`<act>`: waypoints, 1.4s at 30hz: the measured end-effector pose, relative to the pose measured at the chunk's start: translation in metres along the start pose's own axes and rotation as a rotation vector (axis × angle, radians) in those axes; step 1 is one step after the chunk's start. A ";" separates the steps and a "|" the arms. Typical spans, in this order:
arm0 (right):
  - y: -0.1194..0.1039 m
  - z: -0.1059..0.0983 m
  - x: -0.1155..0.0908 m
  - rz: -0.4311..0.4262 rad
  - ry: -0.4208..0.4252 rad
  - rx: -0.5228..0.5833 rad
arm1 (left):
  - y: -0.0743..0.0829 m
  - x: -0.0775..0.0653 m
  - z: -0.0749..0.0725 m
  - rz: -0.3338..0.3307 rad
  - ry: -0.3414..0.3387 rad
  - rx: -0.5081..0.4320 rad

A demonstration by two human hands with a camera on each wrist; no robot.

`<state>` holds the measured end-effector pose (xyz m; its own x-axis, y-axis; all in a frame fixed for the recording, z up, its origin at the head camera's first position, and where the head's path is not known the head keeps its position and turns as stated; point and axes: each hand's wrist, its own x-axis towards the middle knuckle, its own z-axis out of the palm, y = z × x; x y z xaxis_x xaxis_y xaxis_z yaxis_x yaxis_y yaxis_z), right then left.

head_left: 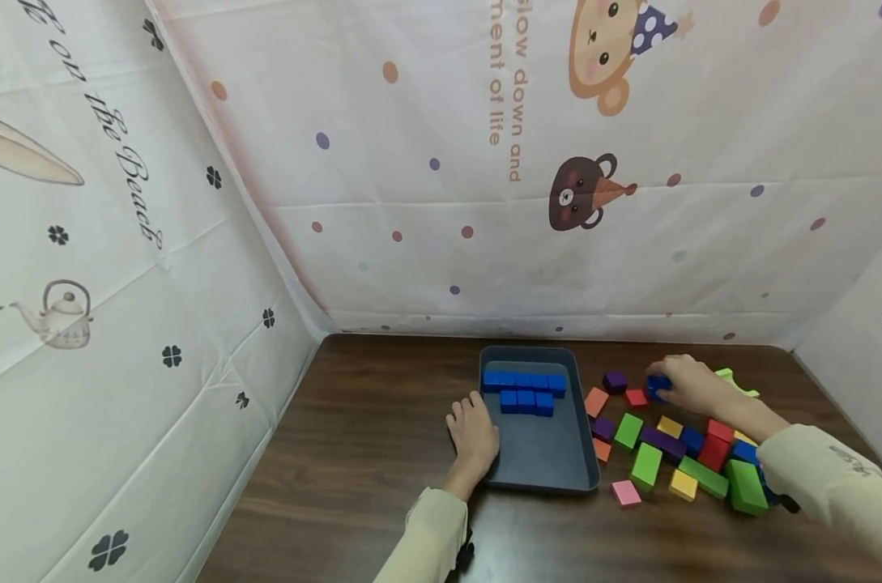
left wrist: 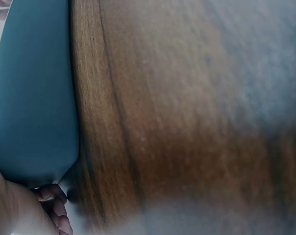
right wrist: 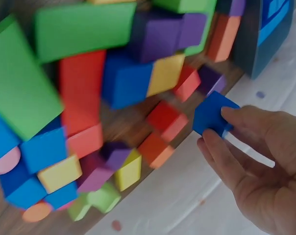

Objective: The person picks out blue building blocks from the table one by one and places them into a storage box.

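A dark grey tray lies on the table, with a back row of several blue cubes and a shorter blue row in front of it. At the tray's left edge, my left hand holds the rim, its fingers bent down along the outer side; the thumb is hidden. Over the far side of the block pile, my right hand pinches a blue cube between thumb and fingertips. In the right wrist view this cube appears close to a purple block and a red one.
Mixed wooden blocks lie right of the tray, among them a large green block, a red block, a yellow cube and a pink block. Patterned cloth hangs behind the wooden table and at both sides.
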<state>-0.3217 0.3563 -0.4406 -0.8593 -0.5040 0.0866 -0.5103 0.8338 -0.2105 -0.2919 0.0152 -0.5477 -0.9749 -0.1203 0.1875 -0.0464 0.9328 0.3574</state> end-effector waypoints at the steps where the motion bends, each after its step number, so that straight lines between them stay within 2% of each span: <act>1: -0.005 0.001 0.003 -0.003 0.008 0.015 | -0.001 0.000 0.000 -0.002 -0.004 -0.001; 6: -0.033 0.000 0.019 0.000 0.009 0.073 | -0.003 0.002 -0.001 -0.008 -0.012 -0.005; 13: -0.062 0.009 0.043 -0.092 0.037 0.045 | -0.004 0.005 -0.001 -0.015 -0.017 0.021; 21: -0.084 0.021 0.058 -0.126 -0.009 0.079 | -0.003 0.006 -0.004 -0.015 -0.018 0.019; 30: -0.096 0.038 0.066 -0.180 -0.053 0.092 | -0.005 0.006 0.003 -0.017 -0.005 0.043; 33: -0.096 0.045 0.068 -0.210 -0.034 0.056 | -0.006 0.005 0.004 -0.012 0.003 0.043; 38: -0.096 0.054 0.072 -0.220 0.006 0.068 | -0.005 0.004 0.004 -0.003 0.012 0.045; 42: -0.096 0.056 0.074 -0.204 -0.040 0.074 | -0.005 0.004 0.003 0.004 0.022 0.050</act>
<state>-0.3340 0.2265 -0.4690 -0.7357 -0.6703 0.0967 -0.6684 0.6955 -0.2637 -0.2956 0.0107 -0.5514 -0.9700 -0.1236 0.2092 -0.0539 0.9490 0.3107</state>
